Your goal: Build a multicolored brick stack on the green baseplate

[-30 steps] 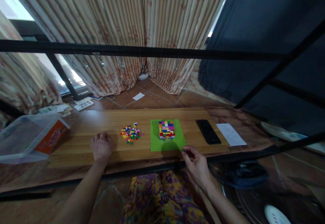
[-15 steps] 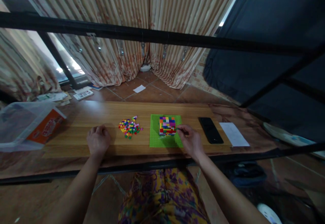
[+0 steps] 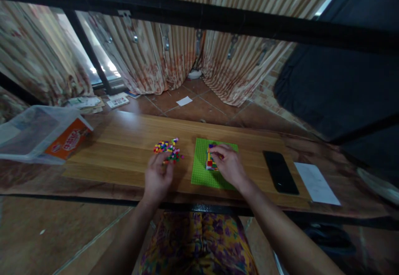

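Observation:
A green baseplate (image 3: pixel 202 171) lies on the wooden table (image 3: pixel 124 142) with a block of many-coloured small bricks (image 3: pixel 209 163) built on it. My right hand (image 3: pixel 229 166) lies over that block with fingers curled on its top, hiding most of it. A loose heap of small coloured bricks (image 3: pixel 167 149) sits to the left of the plate. My left hand (image 3: pixel 158 177) reaches into the near edge of the heap, fingers bent down; what they hold, if anything, is hidden.
A black phone (image 3: pixel 279 172) and a white sheet of paper (image 3: pixel 316 177) lie right of the plate. A clear plastic tub with an orange label (image 3: pixel 43 133) stands at the table's left end. Black frame bars (image 3: pixel 218 19) cross above; curtains hang behind.
My right hand moved from the plate's near right side up onto the brick block. My left hand slid right from the bare table to the loose heap. The view tilted down and shifted.

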### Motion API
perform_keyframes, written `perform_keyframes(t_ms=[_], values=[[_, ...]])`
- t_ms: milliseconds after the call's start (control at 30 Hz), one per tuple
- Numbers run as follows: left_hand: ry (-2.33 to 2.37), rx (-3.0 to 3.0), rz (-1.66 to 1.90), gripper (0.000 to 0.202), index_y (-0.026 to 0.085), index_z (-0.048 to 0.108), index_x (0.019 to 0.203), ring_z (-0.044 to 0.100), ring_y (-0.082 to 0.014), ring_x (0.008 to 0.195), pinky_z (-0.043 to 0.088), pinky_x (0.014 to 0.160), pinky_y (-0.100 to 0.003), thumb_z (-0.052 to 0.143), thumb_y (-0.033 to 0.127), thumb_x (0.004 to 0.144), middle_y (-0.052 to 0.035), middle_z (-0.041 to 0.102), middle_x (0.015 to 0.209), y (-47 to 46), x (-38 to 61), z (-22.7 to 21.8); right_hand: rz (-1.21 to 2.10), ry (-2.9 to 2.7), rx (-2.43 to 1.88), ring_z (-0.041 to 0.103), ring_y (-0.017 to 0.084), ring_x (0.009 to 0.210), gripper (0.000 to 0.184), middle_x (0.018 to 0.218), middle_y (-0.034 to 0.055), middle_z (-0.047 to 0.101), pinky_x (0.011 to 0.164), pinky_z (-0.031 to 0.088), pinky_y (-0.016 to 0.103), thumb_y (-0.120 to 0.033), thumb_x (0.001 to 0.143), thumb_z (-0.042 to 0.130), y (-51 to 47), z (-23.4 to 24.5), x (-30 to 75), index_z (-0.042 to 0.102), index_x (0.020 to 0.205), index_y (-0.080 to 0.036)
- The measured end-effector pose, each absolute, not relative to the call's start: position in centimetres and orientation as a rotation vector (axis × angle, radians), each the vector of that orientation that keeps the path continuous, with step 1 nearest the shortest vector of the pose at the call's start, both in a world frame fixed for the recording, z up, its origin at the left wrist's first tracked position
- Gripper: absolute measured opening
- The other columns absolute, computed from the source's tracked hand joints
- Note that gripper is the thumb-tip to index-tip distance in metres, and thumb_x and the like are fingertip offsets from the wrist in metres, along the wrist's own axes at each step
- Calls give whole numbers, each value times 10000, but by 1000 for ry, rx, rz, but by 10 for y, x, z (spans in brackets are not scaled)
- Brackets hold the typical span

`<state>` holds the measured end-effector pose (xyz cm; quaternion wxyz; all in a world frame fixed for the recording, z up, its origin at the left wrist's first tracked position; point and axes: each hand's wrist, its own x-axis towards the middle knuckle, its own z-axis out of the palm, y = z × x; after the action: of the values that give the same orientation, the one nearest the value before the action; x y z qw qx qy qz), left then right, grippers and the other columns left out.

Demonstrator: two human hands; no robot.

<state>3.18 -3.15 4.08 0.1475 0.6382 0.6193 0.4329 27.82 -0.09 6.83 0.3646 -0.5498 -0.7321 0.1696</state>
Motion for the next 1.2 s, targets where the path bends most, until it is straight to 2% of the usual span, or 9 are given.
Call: perform_keyframes(t_ms=[133,367,600,800,900,1200], values=[[1467,1880,1101,284,217,616,1149,599,-234,1095,499,1000,-428,495,263,896,-96,660,1110,-29,95,40,321,-1948,-1464,602,214,960,203,943,50,692,877,477,362,-164,871,545,-4,64,276,736,889,-230],[1412,1958,1043,325,233,615,1202,590,-237,1112,501,1003,-427,488,215,903,-103,643,1152,-18,127,30,236,-1872,-1507,595,221,930,234,910,52,693,875,475,375,-146,870,511,-6,60,270,729,848,-230],[1464,2074,1037,337,190,593,1240,572,-226,1121,491,1015,-417,445,226,939,-112,623,1179,-23,131,28,336,-1626,-1537,603,224,952,160,963,62,688,878,488,390,-273,865,570,-10,61,279,716,912,-226],[1494,2124,1008,348,176,585,1251,569,-223,1137,484,1026,-413,416,231,952,-109,627,1190,-25,136,34,312,-1562,-1630,560,264,1079,333,1113,104,648,993,434,459,-384,852,589,-5,58,282,669,1113,-194],[1499,2120,994,352,162,588,1250,571,-229,1129,485,1028,-415,421,234,948,-118,630,1191,-25,138,34,290,-1585,-1667,525,288,1139,401,1179,124,615,1024,411,483,-387,831,597,-1,54,278,642,1176,-188],[1529,2147,968,366,143,589,1254,568,-248,1137,482,1024,-433,421,232,942,-135,628,1189,-24,141,32,388,-1520,-1689,536,285,1134,371,1162,121,623,1034,408,493,-369,813,598,3,46,277,663,1134,-194]])
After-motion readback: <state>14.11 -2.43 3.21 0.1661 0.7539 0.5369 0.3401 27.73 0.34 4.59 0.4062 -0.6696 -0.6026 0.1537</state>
